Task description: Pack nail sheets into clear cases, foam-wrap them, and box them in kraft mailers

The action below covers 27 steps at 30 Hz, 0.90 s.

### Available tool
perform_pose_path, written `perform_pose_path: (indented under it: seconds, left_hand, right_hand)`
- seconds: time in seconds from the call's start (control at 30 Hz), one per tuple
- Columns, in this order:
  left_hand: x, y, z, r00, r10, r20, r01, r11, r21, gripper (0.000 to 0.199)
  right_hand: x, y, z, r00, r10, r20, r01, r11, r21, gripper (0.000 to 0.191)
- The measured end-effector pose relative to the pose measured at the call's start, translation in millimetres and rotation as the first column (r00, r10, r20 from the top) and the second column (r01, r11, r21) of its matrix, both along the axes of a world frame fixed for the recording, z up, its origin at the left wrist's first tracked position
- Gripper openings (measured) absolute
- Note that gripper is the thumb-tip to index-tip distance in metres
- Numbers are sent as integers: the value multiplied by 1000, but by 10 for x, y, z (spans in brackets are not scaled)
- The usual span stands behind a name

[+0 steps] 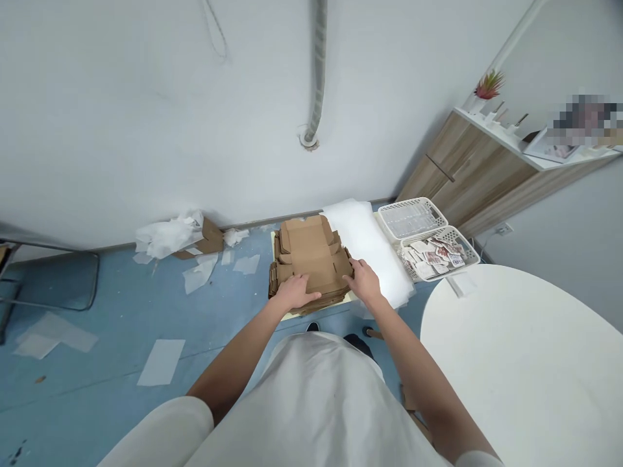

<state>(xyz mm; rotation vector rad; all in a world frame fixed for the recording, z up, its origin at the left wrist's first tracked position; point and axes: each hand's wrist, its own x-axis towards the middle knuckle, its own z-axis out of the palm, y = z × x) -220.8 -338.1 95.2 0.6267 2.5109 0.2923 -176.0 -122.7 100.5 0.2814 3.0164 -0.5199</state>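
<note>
A stack of flattened brown cardboard boxes (314, 254) lies in front of me on a pale yellow surface. My left hand (294, 292) rests on the stack's near left part, its thumb stretched to the right and its fingers apart. At the right edge of the stack, my right hand (363, 280) has its fingers and thumb around the cardboard edge. Right beside the boxes is a pile of white foam sheets (372, 250).
Two white baskets, one with clear packets (411, 218) and one with printed cards (435, 256), stand beyond the foam. A round white table (525, 363) is at the right, below a wooden cabinet (481, 162). An open carton (210, 238) and loose paper lie on the left floor.
</note>
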Motion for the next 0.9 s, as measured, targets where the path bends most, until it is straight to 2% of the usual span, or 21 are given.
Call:
perform_pose_path:
  seconds: [0.1, 0.2, 0.33, 0.43, 0.5, 0.57, 0.63, 0.7, 0.8, 0.83, 0.9]
  left_hand:
    - [14, -74, -49, 999, -28, -26, 29, 999, 36, 77]
    - [13, -101, -71, 997, -48, -56, 52, 997, 64, 78]
    - [-24, -110, -97, 994, -65, -92, 74, 993, 92, 69]
    - [-54, -123, -123, 983, -141, -117, 156, 978, 138, 53]
    - [-62, -124, -138, 969, -197, -151, 218, 965, 143, 39]
    - [-56, -113, -148, 953, -230, -195, 254, 961, 108, 37]
    - [-39, -93, -152, 941, -240, -240, 263, 962, 67, 35]
    - [-20, -76, -153, 928, -242, -283, 268, 962, 57, 31]
    - [-8, -80, -142, 909, -234, -345, 276, 958, 77, 26]
    - [-9, -90, -132, 902, -225, -368, 274, 958, 87, 26]
    - [-13, -121, -102, 885, -191, -425, 259, 960, 109, 24]
  right_hand:
    - [-86, -80, -45, 995, -34, 93, 22, 993, 119, 36]
    - [-134, -89, -28, 988, -89, 128, 69, 986, 153, 23]
    - [-149, -67, 67, 983, -173, 65, 171, 985, 32, 23]
    - [-105, -72, 113, 975, -221, 2, 220, 972, -84, 25]
    - [-45, -98, 121, 971, -237, -39, 228, 961, -153, 27]
    - [38, -151, 123, 962, -233, -142, 209, 963, -168, 29]
    - [139, -237, 121, 944, -182, -276, 157, 981, -110, 30]
    - [248, -347, 102, 948, -50, -314, 44, 999, -26, 28]
    - [385, -509, 6, 964, 226, -137, -223, 974, 34, 27]
    - [416, -549, -44, 959, 274, -74, -271, 961, 47, 28]
    - [452, -593, -150, 958, 287, 2, -286, 957, 45, 30]
